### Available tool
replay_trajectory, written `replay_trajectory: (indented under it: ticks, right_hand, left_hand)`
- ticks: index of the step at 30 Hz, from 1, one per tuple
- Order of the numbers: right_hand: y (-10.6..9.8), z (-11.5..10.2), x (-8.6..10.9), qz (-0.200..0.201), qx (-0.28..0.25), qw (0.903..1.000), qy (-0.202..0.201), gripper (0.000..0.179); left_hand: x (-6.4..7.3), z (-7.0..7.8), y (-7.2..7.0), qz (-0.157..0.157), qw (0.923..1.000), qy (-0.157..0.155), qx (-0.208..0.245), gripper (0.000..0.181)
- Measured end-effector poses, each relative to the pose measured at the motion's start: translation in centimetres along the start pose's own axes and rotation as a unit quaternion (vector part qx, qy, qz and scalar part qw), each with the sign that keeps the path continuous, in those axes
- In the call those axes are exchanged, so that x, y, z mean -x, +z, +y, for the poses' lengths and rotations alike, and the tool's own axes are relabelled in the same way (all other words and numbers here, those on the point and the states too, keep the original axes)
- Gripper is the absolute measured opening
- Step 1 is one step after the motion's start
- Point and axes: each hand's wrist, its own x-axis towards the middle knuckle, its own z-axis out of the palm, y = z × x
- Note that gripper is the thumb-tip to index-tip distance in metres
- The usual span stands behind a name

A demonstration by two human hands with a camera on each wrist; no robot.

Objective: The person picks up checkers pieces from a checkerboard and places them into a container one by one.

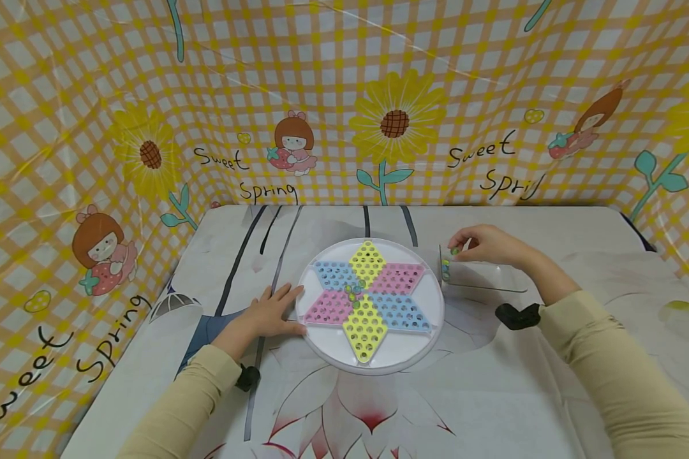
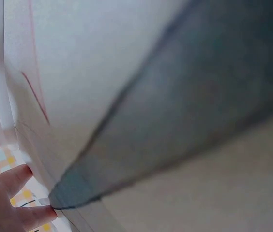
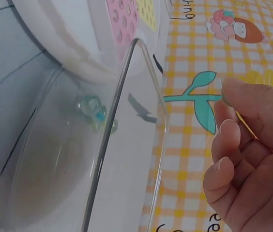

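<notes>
A round white Chinese checkers board (image 1: 327,344) with a yellow, blue and pink star sits in the middle of the table, several glass marbles (image 1: 353,293) clustered near its centre. Against the board's left rim rests my left hand (image 1: 272,312), fingers spread and straight. To the right of the board stands a clear plastic box (image 1: 482,288) holding several marbles (image 3: 92,106) at its board-side end. My right hand (image 1: 482,243) is over that end, pinching a green marble (image 1: 455,251) between thumb and fingertips. In the right wrist view its curled fingers hide the marble.
A yellow checked cloth (image 1: 333,38) hangs around the back and sides of the table. The white table cover (image 1: 465,408) has a printed flower and dark lines. Black wrist straps (image 1: 517,316) show at both cuffs.
</notes>
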Motion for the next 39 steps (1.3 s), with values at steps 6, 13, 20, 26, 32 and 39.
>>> replay_trajectory:
  ticks: [6, 13, 20, 26, 32, 39]
  right_hand:
    - [-0.4, 0.9, 0.6, 0.002, 0.002, 0.9999, 0.01, 0.02]
    - [-0.6, 1.9, 1.2, 0.0, -0.006, 0.9997, 0.026, 0.024]
    - [-0.5, 2.7, 1.7, -0.012, -0.011, 0.9988, 0.046, 0.029]
    - [-0.4, 3.5, 2.1, -0.023, -0.018, 0.9978, 0.059, 0.029]
    - [-0.2, 3.9, 2.3, -0.028, -0.015, 0.9975, 0.063, 0.028]
    - [0.0, 4.4, 2.5, -0.031, -0.014, 0.997, 0.07, 0.029]
  left_hand:
    - [0.0, 0.0, 0.0, 0.0, 1.0, 0.001, -0.001, 0.091]
    - [0.1, 0.0, -0.1, 0.001, 1.0, -0.001, 0.001, 0.092]
    - [0.1, -0.1, 0.0, 0.002, 1.0, 0.0, -0.001, 0.092]
    - [0.0, 0.0, 0.0, 0.0, 1.0, -0.001, 0.0, 0.091]
    - [-0.1, -0.1, 0.0, 0.0, 1.0, 0.0, 0.0, 0.091]
    - [-0.1, 0.0, 0.0, -0.001, 1.0, -0.002, -0.003, 0.091]
